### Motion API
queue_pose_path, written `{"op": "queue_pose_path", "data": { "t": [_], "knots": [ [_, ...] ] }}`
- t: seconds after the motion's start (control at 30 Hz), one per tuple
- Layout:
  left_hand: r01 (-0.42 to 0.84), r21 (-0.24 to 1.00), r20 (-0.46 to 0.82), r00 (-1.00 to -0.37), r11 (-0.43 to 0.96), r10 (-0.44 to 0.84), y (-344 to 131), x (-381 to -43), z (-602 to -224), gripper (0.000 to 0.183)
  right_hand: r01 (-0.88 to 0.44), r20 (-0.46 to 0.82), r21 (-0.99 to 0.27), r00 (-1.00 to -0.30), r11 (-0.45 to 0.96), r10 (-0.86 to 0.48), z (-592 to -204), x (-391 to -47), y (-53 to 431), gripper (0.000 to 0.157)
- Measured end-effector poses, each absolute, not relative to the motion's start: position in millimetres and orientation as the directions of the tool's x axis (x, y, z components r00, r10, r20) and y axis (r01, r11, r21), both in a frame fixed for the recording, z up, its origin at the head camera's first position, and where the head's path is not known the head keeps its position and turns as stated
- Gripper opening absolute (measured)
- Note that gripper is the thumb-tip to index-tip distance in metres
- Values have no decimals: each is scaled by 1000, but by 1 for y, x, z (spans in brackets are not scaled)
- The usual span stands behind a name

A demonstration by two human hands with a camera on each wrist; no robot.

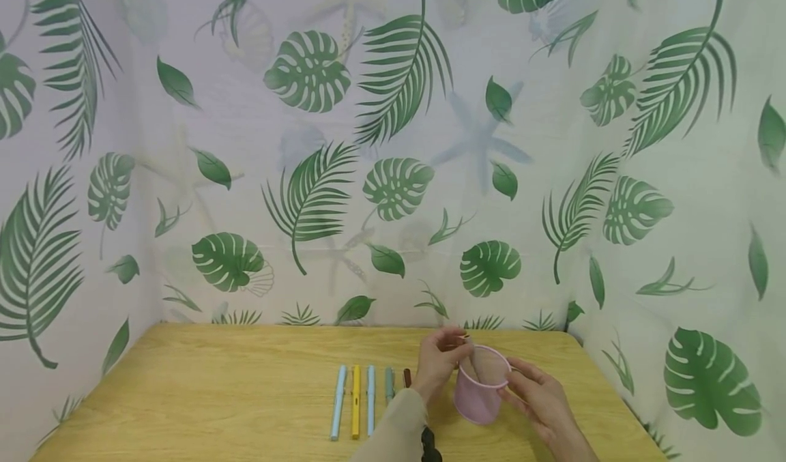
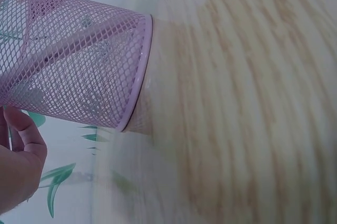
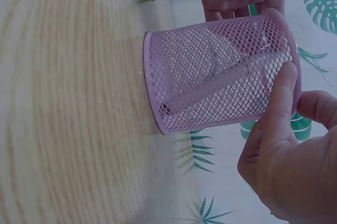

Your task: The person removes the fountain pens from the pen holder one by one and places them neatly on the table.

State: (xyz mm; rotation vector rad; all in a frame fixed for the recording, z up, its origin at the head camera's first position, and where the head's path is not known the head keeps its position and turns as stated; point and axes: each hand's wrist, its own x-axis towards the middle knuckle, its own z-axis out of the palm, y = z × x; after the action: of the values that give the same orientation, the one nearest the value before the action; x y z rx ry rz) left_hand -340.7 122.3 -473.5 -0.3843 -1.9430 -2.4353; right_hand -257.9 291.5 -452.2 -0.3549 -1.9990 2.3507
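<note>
A pink mesh pen cup (image 1: 477, 402) stands on the table, its base at the tabletop. My right hand (image 1: 540, 399) holds it by the rim on the right side, thumb and fingers at the edge. On the other side, my left hand (image 1: 439, 361) pinches the upper end of a pale pen (image 1: 475, 366) that slants down inside the cup. Through the mesh in the right wrist view, the pen's lower end reaches the bottom of the cup. Left of the cup lie a dark brown pen (image 1: 406, 378) and a grey-green pen (image 1: 389, 384), both partly hidden by my left arm.
Farther left, a light blue pen (image 1: 371, 400), a yellow pen (image 1: 355, 402) and another light blue pen (image 1: 338, 402) lie side by side on the wooden table (image 1: 202, 394). A leaf-patterned curtain (image 1: 344, 243) encloses the table at the back and both sides.
</note>
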Motion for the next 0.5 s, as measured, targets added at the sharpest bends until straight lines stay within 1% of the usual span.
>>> {"op": "queue_pose_path", "data": {
  "t": [0.2, 0.5],
  "knots": [
    [137, 964, 174, -973, -228, 151, 121, -341, -474, 23, 124, -152, -978, -973, -166, 173, -453, -258, 291, 54],
    [149, 966, 178, -976, -210, 128, 122, -341, -475, 22, 134, -161, -978, -972, -160, 171, -453, -259, 291, 55]
  ]
}}
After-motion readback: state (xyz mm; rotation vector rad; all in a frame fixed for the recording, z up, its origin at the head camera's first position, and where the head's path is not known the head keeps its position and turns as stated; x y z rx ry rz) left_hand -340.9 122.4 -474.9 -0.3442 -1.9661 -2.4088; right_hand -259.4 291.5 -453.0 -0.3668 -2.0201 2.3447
